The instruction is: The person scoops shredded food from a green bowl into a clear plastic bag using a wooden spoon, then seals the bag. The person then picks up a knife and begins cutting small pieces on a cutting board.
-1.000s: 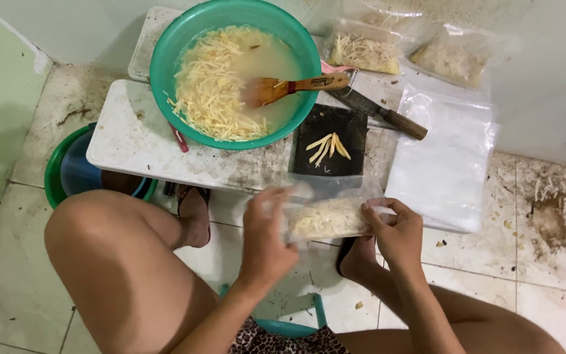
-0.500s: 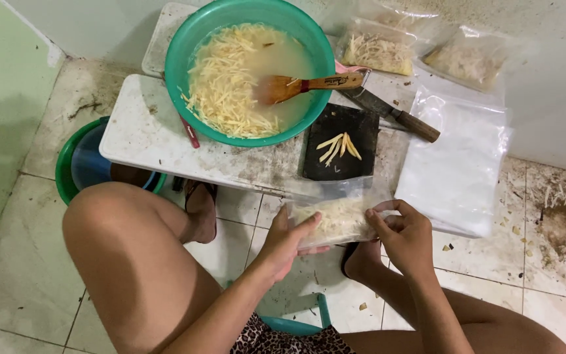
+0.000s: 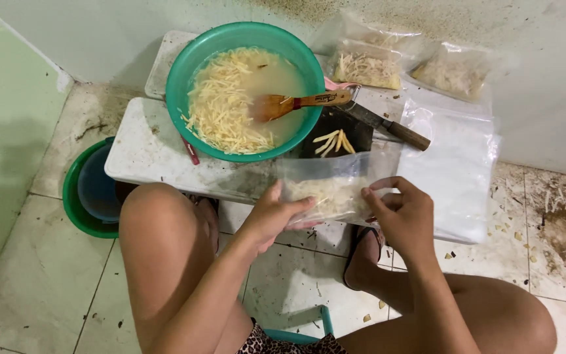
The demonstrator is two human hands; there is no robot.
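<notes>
My left hand [image 3: 271,213] and my right hand [image 3: 404,215] hold the two ends of a clear plastic bag [image 3: 333,185] that contains pale shredded strips, just in front of a low white table [image 3: 142,154]. Beyond the bag stands a green basin [image 3: 185,72] of shredded strips in cloudy water, with a wooden spatula [image 3: 299,102] resting in it. A small black tray [image 3: 358,130] with a few yellow strips lies right behind the bag.
A knife with a wooden handle [image 3: 388,126] lies by the black tray. Filled clear bags [image 3: 368,65] sit at the back by the wall, and a stack of empty clear bags [image 3: 450,174] lies to the right. A green bucket [image 3: 76,196] stands on the dirty tiled floor at left.
The bag, held lower near my knees before, is now raised toward the table edge and stretched wider between both hands. The view has shifted slightly.
</notes>
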